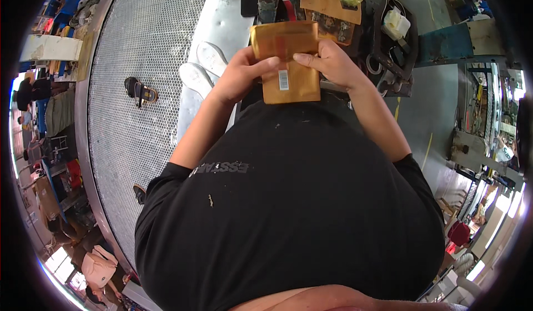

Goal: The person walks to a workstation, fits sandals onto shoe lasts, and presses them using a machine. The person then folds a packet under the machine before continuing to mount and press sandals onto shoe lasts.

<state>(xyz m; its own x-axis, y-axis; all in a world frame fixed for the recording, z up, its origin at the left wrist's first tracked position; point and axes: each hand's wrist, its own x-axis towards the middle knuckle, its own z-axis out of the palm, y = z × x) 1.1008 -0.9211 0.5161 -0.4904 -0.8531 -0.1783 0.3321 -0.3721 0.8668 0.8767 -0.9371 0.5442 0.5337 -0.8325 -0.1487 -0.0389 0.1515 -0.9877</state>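
A golden-brown packet with a small barcode label is held up in front of my chest. My left hand grips its left edge, thumb lying across the front face. On the opposite edge, my right hand holds it with the thumb pressed on the front. The fingers of both hands are mostly hidden behind the packet. To the left of my left hand, two white sole-shaped pieces lie on a metal tabletop.
A perforated metal conveyor runs along the left, with a dark sandal on it. Beyond the packet are a dark phone-like slab and a brown sheet. A black tray holding a white item stands right.
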